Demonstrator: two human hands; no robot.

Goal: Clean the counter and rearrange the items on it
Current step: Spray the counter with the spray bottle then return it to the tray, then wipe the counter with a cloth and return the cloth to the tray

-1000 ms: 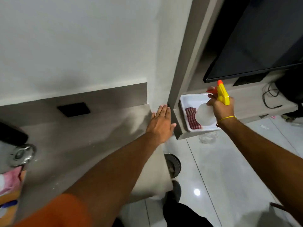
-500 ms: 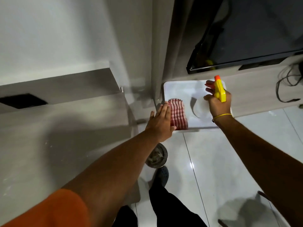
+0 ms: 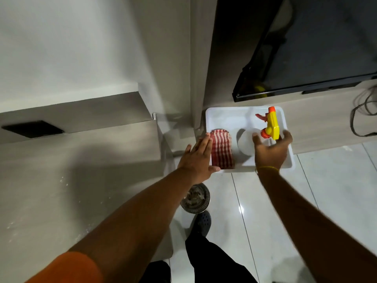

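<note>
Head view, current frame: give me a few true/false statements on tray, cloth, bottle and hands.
1. The cloth lies in the tray. True.
2. The spray bottle has a blue head. False: it is yellow with orange parts.
3. The left hand is closed in a fist around the cloth. False: it is open and flat, at the cloth's edge.
4. The right hand is open, at the bottle. True.
5. The tray sits on the floor. False: it rests on a ledge below a dark screen.

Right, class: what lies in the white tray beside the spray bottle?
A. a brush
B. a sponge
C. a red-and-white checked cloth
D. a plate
C: a folded red-and-white checked cloth lies in the white tray, left of the spray bottle.
</note>
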